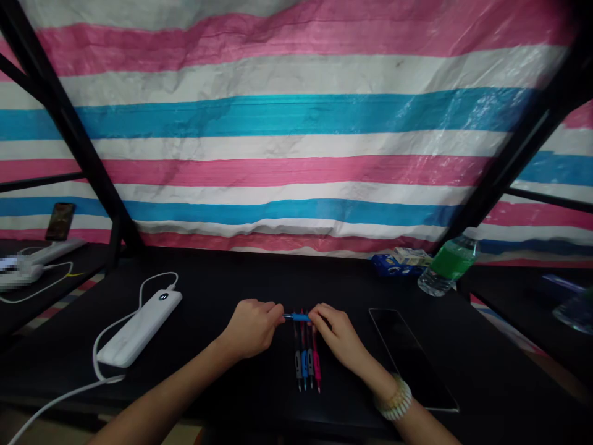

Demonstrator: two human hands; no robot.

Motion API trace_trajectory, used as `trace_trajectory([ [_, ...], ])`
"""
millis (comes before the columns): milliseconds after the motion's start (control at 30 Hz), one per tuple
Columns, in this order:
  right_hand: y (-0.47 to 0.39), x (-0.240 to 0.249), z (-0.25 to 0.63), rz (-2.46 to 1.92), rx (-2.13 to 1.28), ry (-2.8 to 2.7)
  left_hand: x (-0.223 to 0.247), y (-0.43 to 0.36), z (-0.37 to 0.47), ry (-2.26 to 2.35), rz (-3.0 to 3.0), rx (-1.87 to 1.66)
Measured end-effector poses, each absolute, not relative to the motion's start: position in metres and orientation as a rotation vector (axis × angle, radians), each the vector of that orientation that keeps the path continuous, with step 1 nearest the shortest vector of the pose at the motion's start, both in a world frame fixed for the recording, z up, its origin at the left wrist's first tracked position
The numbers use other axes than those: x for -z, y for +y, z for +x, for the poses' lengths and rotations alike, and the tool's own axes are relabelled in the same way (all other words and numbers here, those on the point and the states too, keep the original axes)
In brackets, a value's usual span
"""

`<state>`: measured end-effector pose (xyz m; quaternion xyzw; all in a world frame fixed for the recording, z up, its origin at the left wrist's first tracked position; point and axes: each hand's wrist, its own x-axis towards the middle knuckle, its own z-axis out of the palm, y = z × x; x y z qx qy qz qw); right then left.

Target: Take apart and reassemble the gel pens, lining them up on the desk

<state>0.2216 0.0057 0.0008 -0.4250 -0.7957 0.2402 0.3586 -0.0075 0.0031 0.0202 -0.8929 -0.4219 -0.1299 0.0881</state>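
A blue pen (300, 317) is held sideways between my two hands, above the black table. My left hand (254, 327) pinches its left end, and my right hand (337, 334) pinches its right end. Below the held pen several pens lie side by side with their tips toward the near edge: a grey pen (298, 363), a blue one (304, 361), another grey one (310, 360) and a pink one (317, 364). Their upper parts are partly hidden by the held pen and my right fingers.
On the left lies a white power bank (139, 330) with a white cable (99, 334). A dark tablet (412, 358) is at the right. Behind it stand a green-labelled bottle (450, 262) and small boxes (393, 264). A striped sheet (296, 117) hangs behind the table (222, 272).
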Motion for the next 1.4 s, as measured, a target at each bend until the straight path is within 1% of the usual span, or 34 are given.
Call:
trace_trajectory([
  [100,0.008,0.002,0.22,-1.1,-0.697,-1.989,-0.016,0.004,-0.007,-1.215,-2.625,0.412],
  [300,0.009,0.007,0.219,-1.111,-0.749,-1.855,-0.01,0.005,-0.008,-1.187,-2.625,0.434],
  [533,0.005,-0.003,0.221,-1.048,-0.677,-2.007,-0.006,0.005,-0.007,-1.095,-2.596,0.567],
  [733,0.008,0.001,0.221,-1.082,-0.709,-1.924,-0.004,0.005,-0.008,-1.101,-2.58,0.602],
  [1167,0.008,0.002,0.221,-1.019,-0.774,-1.92,-0.005,0.003,-0.008,-1.126,-2.603,0.581],
  [1400,0.009,0.006,0.223,-1.105,-0.817,-1.957,-0.01,0.002,-0.007,-1.194,-2.681,0.572],
])
